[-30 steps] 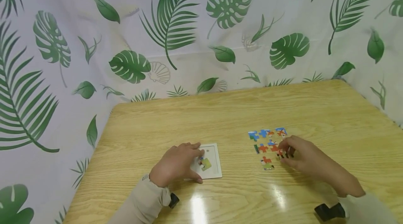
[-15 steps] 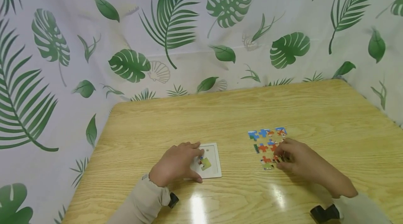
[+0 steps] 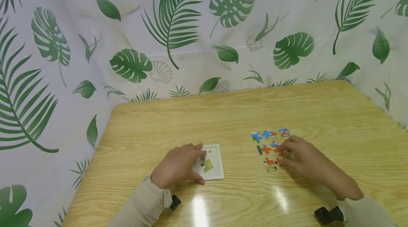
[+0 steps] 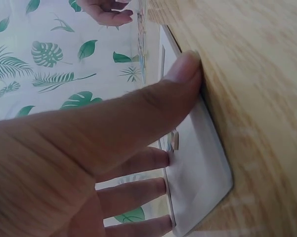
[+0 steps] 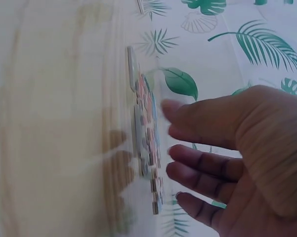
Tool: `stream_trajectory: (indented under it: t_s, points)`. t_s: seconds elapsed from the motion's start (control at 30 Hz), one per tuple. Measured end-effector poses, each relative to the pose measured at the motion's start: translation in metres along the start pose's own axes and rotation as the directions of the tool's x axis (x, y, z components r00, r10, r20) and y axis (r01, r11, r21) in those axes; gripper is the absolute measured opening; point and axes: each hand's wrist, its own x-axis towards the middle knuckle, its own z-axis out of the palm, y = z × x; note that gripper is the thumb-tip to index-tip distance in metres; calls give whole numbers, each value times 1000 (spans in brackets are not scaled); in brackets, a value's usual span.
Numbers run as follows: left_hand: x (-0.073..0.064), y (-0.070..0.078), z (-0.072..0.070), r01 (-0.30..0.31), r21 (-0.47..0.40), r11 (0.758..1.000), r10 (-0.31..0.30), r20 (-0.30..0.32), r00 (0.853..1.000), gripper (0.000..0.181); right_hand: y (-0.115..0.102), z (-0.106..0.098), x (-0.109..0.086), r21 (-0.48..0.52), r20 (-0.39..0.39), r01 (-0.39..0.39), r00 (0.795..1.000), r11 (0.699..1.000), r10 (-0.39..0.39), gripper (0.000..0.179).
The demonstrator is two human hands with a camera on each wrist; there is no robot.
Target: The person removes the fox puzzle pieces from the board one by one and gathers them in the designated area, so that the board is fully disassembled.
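A small white puzzle tray [image 3: 218, 163] lies flat on the table, with a joined green-and-white piece [image 3: 208, 165] inside it. My left hand [image 3: 176, 166] holds the tray by its left part, thumb on the near edge and fingers across the far side; the left wrist view shows the thumb [image 4: 180, 74] pressing the rim. To the right, several colourful jigsaw pieces [image 3: 266, 149] with blue, red and fox pictures lie in loose rows. My right hand [image 3: 302, 154] hovers just over their right side, fingers apart and slightly bent. In the right wrist view nothing sits between its fingers.
The wood-grain table [image 3: 178, 124] extends behind and around the pieces. A white cloth with green leaf prints [image 3: 191, 43] hangs along its far and side edges. Black wrist straps [image 3: 329, 215] sit at both sleeves.
My right hand sets a red-and-black piece at the lower right of the loose pieces and lets go, lifting slightly off it. The left hand and tray stay put.
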Motion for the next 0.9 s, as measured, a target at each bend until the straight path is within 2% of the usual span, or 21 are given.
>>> stream_trajectory:
  t_s: [0.1, 0.27, 0.4, 0.53, 0.67, 0.9]
  points:
    - [1, -1, 1, -12, 3, 1000, 12, -7, 1000, 82, -1, 3, 4, -9, -43, 68, 997, 998, -68, 31]
    - [4, 1, 5, -34, 16, 999, 35, -36, 999, 84, -11, 4, 18, 10, -16, 112, 994, 994, -112, 31]
    - [5, 4, 8, -52, 16, 999, 52, -40, 998, 87, -28, 3, 36, 75, 33, 70, 997, 995, -73, 23]
    - [3, 0, 3, -16, 14, 1000, 17, -42, 999, 95, -46, 11, 56, 134, 113, 12, 993, 991, -28, 17]
    - [0, -5, -4, 41, 44, 998, -39, -25, 999, 97, -58, 25, 72, 147, 173, 10, 984, 989, -36, 18]
    - [1, -4, -2, 34, 54, 998, -34, -3, 999, 93, -80, 49, 96, 191, 240, 19, 968, 981, -66, 21]
